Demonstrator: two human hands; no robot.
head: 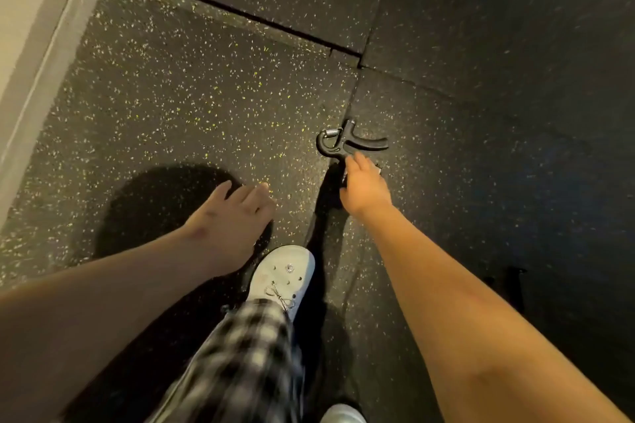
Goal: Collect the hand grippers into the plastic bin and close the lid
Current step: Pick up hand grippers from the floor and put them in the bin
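Observation:
A black hand gripper with a metal spring lies on the speckled rubber floor, right of the middle. Its upper handle points right and lies free. Its lower handle runs under my right hand, which is low at the floor with its fingers curled over that handle. My left hand hangs above the floor to the left, fingers spread and relaxed, holding nothing. No plastic bin is in view.
My white clog and checked trouser leg stand just below the hands. A raised mat edge runs across the floor further ahead, and a pale wall base borders the left side. A dark object sits at right.

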